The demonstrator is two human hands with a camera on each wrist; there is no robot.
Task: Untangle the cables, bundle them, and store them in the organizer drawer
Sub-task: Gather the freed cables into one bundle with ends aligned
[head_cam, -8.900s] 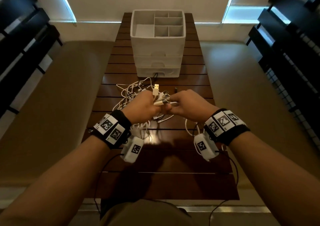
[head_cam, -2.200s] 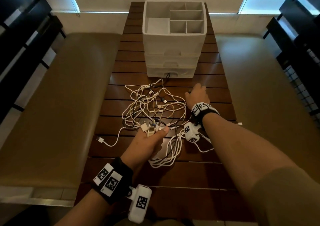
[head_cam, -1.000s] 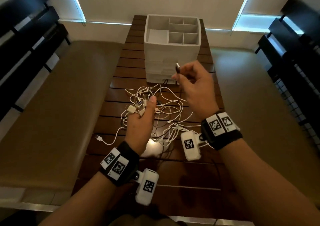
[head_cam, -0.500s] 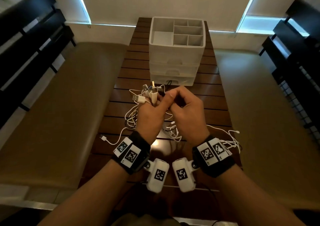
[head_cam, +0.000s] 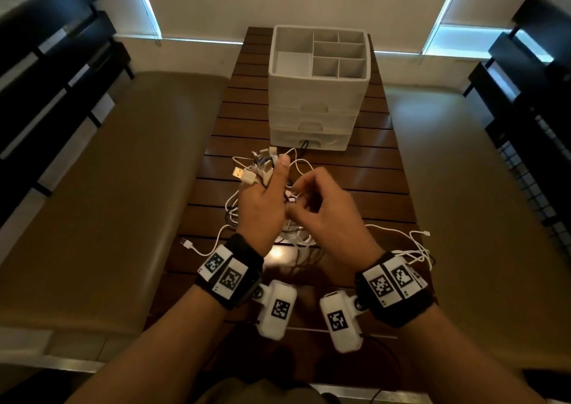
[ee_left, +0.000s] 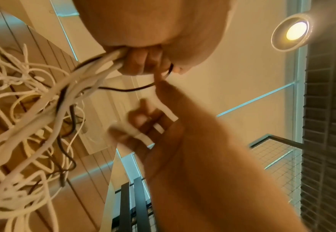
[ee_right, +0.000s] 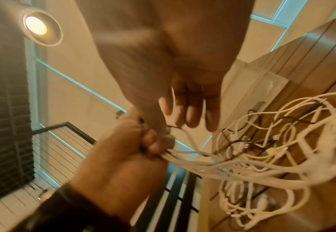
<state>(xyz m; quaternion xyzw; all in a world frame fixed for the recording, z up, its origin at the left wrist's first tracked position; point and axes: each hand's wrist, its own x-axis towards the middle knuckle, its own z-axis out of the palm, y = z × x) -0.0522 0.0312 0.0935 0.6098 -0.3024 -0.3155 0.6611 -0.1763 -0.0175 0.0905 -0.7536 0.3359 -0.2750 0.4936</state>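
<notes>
My left hand [head_cam: 269, 181] is raised over the wooden table [head_cam: 374, 187] and grips a bunch of white cable ends, with USB plugs [head_cam: 247, 175] sticking out past its fingers. From this fist [ee_left: 143, 62] the tangled white and black cables [ee_left: 34, 109] hang down to the table [ee_right: 272, 157]. My right hand [head_cam: 306, 201] hovers just right of the fist with loose, spread fingers [ee_right: 190, 116]. Its thumb touches the fist by a thin black cable [ee_left: 127, 89]. The white organizer [head_cam: 318, 94] stands behind with its drawers closed.
A black cable [head_cam: 304, 144] sticks out of the organizer's bottom drawer. One loose plug [head_cam: 185, 243] lies near the table's left edge, and cable loops [head_cam: 415, 250] reach its right edge. Tan benches [head_cam: 108, 187] flank the table, with dark shelving beyond them.
My right hand carried a cable end over to the bunch in my left hand. It has since drawn back slightly and its fingers have loosened. The left hand still grips the plugs.
</notes>
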